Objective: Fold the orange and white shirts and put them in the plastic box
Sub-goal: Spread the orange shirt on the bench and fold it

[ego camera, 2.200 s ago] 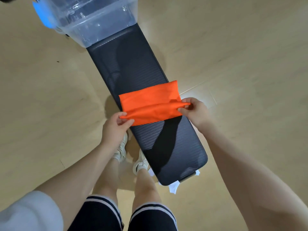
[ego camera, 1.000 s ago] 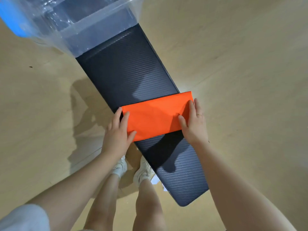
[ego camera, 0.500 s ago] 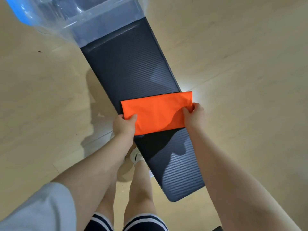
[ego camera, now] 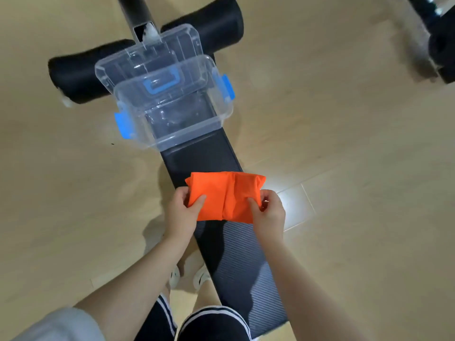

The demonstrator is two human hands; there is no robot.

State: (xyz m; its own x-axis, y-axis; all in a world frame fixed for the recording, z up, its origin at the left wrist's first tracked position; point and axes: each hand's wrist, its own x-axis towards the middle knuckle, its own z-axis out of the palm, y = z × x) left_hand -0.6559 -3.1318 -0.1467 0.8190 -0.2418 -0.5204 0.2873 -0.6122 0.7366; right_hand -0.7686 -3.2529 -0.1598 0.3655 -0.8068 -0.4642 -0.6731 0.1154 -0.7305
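The folded orange shirt (ego camera: pixel 225 195) is a compact bundle held just above the black padded bench (ego camera: pixel 236 254). My left hand (ego camera: pixel 183 212) grips its left end, thumb on top. My right hand (ego camera: pixel 267 214) grips its right end the same way. The clear plastic box (ego camera: pixel 172 112) with blue latches stands open on the far part of the bench, beyond the shirt. Its clear lid (ego camera: pixel 150 60) with a blue handle leans behind it. No white shirt is in sight.
Two black foam rollers (ego camera: pixel 204 25) and a black post (ego camera: pixel 136 13) sit at the bench's far end. Light wooden floor (ego camera: pixel 344 143) surrounds the bench. Dark blurred equipment (ego camera: pixel 440 40) is at the top right. My legs and white shoes (ego camera: pixel 187 276) stand left of the bench.
Both hands have lifted the orange shirt off the bench, bunching it into a narrower bundle. The view has tilted up, showing the whole box and the rollers.
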